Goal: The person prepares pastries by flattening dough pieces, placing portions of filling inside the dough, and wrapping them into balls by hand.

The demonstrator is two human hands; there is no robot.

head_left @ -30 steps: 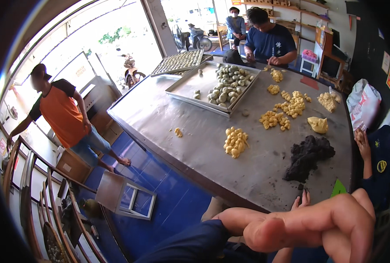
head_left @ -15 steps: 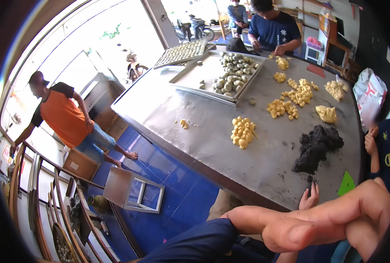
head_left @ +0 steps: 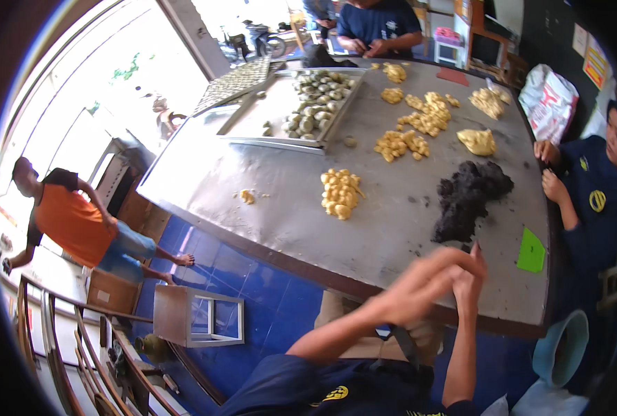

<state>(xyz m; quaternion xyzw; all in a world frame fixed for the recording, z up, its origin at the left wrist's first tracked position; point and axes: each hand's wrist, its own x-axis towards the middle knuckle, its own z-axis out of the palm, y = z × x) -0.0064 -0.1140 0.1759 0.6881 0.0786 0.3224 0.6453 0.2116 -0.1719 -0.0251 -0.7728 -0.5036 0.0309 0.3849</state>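
Note:
My left hand (head_left: 419, 284) is blurred and lies across my right hand (head_left: 466, 279), the two meeting above the near edge of the table. Whatever may be between the palms is hidden. A dark fingertip of my right hand points up beside the near end of a crumbly black mass of dough (head_left: 469, 195). Past that mass lies a smooth yellow lump of dough (head_left: 476, 142). To the left, a pile of yellow dough balls (head_left: 340, 194) sits on the metal tabletop (head_left: 281, 215).
A tray (head_left: 270, 140) holds greenish balls; a filled rack (head_left: 236, 83) lies behind. More yellow clusters (head_left: 430, 114) and a green card (head_left: 531, 250) lie on the table. One person (head_left: 593, 187) sits right, another (head_left: 378, 28) works opposite, a third (head_left: 76, 215) stands left near a stool (head_left: 173, 315).
My right hand has left the table by the black dough and now meets my left hand, which has moved away from the camera. The view has shifted, showing more of the person at right.

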